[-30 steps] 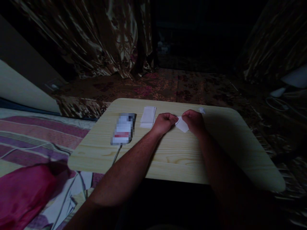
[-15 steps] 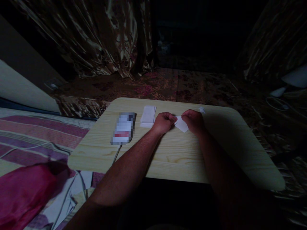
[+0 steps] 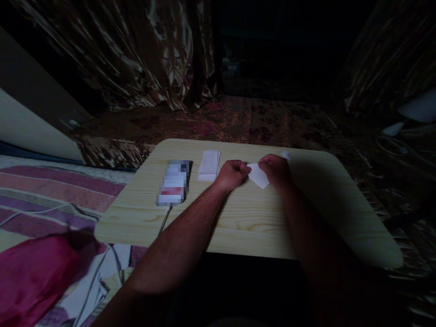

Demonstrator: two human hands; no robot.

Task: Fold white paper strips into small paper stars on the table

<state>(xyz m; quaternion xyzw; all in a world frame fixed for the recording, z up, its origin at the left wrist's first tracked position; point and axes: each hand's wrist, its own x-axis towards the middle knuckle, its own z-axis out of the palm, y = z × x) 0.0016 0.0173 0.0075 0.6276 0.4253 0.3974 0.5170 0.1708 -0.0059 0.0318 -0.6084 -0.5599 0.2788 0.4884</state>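
White paper (image 3: 259, 177) lies between two closed grips. The left grip (image 3: 233, 175) pinches its left corner; the right grip (image 3: 276, 171) pinches its far right edge.

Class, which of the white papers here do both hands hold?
The pointed paper, pinched by left hand and right hand; the stack further left and small piece beyond the right hand aren't held.

The left forearm (image 3: 185, 227) and right forearm (image 3: 301, 222) are showing bare, each tapering toward the wrist. From my position, the left hand (image 3: 232, 175) and right hand (image 3: 277, 171) are likewise showing bare; shadow is obscuring any clothing.
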